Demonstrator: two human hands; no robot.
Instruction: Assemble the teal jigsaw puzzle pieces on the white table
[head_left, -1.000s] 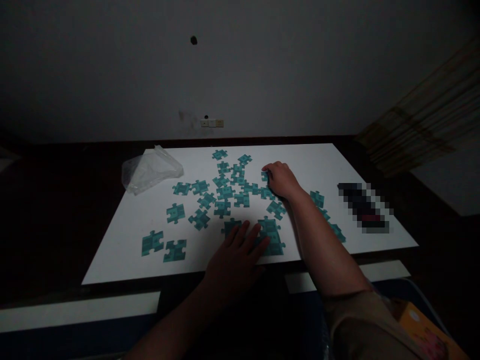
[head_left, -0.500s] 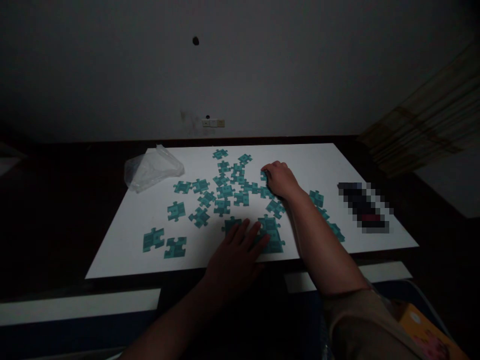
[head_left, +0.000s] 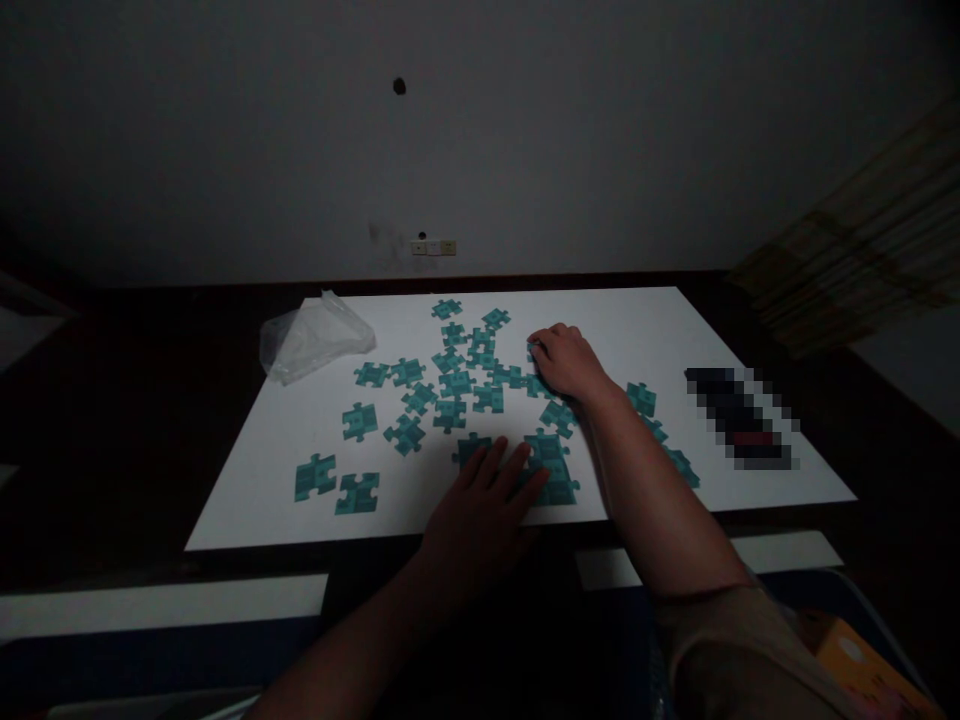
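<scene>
Jigsaw pieces (head_left: 455, 384), teal in colour, were found spread over a white table (head_left: 255, 500), most of them in a loose cluster about its middle. Two lay apart toward the near left corner, and a few more lay on the right, partly hidden by the right forearm (head_left: 652, 500). What looked like a joined block (head_left: 553, 468) sat near the front edge, beside the left hand (head_left: 476, 510). That hand rested palm down, fingers extended and moderately spread, the tips over the block's left side and a neighbouring piece (head_left: 469, 452); it appeared to grip nothing. The right hand (head_left: 568, 360) reached past the right side of the cluster, its fingers bent and narrow at a small piece (head_left: 531, 350). Whether they held that piece or merely touched it could not be told (the hand covered most of it, and the light was poor). In this inspector's judgement, the step in hand was the selection of a single piece, with the left hand steadying the block. The next move called for a sure pinch and a lift clear of the neighbours.
</scene>
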